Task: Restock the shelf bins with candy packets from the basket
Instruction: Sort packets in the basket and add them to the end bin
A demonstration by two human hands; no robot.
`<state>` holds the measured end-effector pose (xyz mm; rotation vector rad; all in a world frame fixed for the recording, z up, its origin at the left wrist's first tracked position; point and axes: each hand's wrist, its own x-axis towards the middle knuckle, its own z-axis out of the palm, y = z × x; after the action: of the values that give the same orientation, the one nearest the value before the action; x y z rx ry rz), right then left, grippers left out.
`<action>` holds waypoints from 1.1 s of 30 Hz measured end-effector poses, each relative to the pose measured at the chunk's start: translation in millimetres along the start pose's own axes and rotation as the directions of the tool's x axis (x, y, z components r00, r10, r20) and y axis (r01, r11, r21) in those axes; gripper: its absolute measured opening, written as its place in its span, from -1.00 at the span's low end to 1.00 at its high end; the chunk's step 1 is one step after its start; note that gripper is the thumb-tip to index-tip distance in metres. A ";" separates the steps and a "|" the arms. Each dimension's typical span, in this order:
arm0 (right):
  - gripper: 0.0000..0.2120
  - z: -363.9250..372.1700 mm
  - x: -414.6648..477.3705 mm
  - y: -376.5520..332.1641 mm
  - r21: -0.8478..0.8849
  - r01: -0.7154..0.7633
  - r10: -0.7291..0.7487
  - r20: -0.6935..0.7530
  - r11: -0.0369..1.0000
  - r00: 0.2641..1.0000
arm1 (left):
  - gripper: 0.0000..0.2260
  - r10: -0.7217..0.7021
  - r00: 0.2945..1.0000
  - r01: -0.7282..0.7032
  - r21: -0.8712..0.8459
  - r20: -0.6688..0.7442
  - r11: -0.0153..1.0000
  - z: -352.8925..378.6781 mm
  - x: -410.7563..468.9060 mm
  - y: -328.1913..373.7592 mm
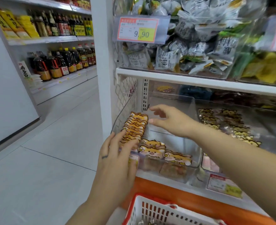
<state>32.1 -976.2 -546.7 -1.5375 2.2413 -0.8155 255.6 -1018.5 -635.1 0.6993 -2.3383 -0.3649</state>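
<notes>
Left hand (117, 161) fingers straight, pressing row of tiger candy packets (134, 125) in clear bin (196, 143); right hand (171, 121) above bin, fingers spread loose; basket (150, 210) below

Clear bins (228, 69) on white shelf (182, 79)

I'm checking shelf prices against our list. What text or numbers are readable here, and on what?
"9,90": on the yellow patch of the upper price tag, which hangs in front of the grey packets.
Rest of the upper price tag: too small to read.
grey packets: large Chinese characters, too blurred to quote.
lower price tag: blurred, unreadable.
bottle labels: too small to read.
</notes>
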 end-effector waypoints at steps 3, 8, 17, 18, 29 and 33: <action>-0.58 -11.1 -64.6 -16.1 -0.033 0.096 -0.098 -0.078 0.995 0.992 | -0.60 0.091 0.995 -0.091 -0.006 -0.036 0.996 -5.5 -9.2 11.5; -0.78 0.9 -189.8 -6.2 0.183 0.153 -0.138 -0.089 0.971 0.986 | -0.62 0.209 0.970 -0.206 -0.032 0.126 0.978 7.4 -46.0 48.5; -0.80 101.4 -298.3 167.4 -0.050 -0.334 0.332 0.317 0.941 0.888 | -0.68 0.054 0.601 -0.060 -0.022 0.798 0.998 111.4 -168.3 63.5; -0.76 110.1 -303.3 184.9 -0.095 -0.381 0.390 0.340 0.920 0.856 | -0.68 -0.001 0.537 -0.022 0.015 0.844 1.000 123.6 -182.5 58.3; -0.40 200.4 -340.9 294.1 -0.230 -0.693 0.714 0.406 0.684 0.570 | -0.36 -0.265 0.158 0.050 0.260 0.951 0.964 201.8 -254.7 6.8; -0.31 224.5 -337.4 306.6 -0.284 -0.737 0.790 0.231 0.613 0.568 | -0.37 -0.282 0.116 0.044 0.278 0.952 0.960 211.6 -269.7 4.9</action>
<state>51.9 -646.9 -933.3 -0.5035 2.3792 -0.0865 284.9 -845.3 -929.5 0.9963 -3.6620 -0.9921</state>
